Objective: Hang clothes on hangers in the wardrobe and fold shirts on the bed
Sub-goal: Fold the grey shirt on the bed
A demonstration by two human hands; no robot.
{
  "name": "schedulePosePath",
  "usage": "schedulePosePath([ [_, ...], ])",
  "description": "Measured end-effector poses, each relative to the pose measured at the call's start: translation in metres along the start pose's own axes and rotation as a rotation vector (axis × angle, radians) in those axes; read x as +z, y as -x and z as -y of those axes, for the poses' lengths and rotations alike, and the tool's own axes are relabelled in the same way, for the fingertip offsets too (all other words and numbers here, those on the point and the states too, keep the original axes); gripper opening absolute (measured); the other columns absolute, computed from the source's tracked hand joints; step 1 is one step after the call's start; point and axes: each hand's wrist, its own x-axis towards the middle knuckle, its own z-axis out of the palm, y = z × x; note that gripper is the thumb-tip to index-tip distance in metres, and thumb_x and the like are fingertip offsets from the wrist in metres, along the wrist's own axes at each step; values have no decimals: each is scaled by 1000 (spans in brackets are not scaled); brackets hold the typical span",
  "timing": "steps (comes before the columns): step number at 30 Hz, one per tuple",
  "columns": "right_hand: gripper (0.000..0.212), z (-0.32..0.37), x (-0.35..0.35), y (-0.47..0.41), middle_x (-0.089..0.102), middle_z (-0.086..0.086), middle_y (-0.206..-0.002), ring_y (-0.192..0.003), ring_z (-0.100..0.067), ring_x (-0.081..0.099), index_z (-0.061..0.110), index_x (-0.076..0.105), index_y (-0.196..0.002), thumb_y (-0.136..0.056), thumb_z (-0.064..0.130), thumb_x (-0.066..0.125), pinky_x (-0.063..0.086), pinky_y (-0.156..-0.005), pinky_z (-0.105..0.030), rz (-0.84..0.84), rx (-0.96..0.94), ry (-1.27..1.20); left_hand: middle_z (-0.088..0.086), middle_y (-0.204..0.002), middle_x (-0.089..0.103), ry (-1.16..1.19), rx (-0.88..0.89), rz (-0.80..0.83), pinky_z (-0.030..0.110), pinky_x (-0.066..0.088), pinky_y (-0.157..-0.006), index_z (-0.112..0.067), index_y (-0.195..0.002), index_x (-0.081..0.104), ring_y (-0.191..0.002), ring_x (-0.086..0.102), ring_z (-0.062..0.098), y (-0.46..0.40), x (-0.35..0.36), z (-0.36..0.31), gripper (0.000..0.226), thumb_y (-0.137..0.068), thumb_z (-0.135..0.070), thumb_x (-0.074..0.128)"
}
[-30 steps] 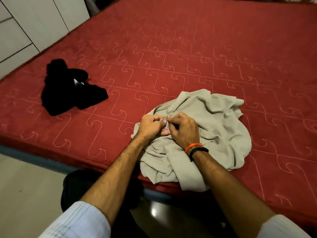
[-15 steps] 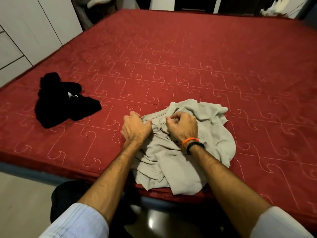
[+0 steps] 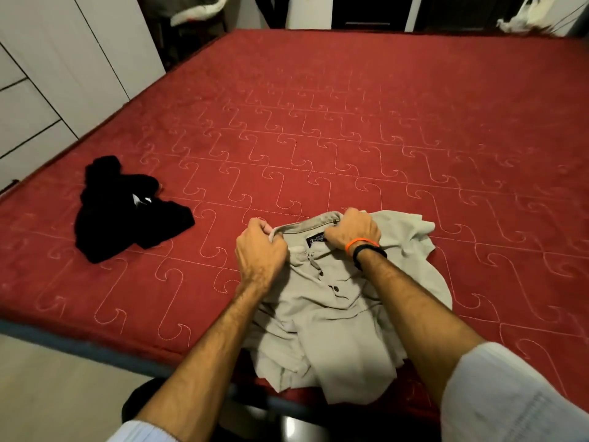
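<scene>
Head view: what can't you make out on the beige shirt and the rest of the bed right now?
- Beige polo shirt: the neck label's print is too small; the left hand and right hand cover the collar ends.
- Shirt hem: drapes past the bed edge.
- Black garment: crumpled, type unclear.
- Wardrobe: cut off at the left edge.

A grey button-up shirt (image 3: 322,301) lay crumpled at the near edge of the red quilted bed (image 3: 350,129), its lower part hanging over the edge. The left hand (image 3: 259,250) gripped the collar at its left end, fingers curled round the fabric; the right hand (image 3: 352,231), with an orange band (image 3: 361,242) and a black band (image 3: 368,252) on the wrist, clutched the collar's right end. Between them a black label (image 3: 315,240) showed inside the neck. A black garment (image 3: 127,212) lay bunched well to the left. White wardrobe doors (image 3: 63,65) stood beyond the bed's left side.
</scene>
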Motion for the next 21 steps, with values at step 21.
schedulePosePath([
  [21, 33, -44, -95, 6, 72, -6, -81, -80, -25, 63, 16, 79, -88, -77, 5, 50, 51, -76, -27, -108, -44, -375, 11, -81, 61, -124, 37, 134, 29, 39, -61, -3, -88, 69, -71, 54, 26, -11, -28, -62, 22, -88, -12, 49],
])
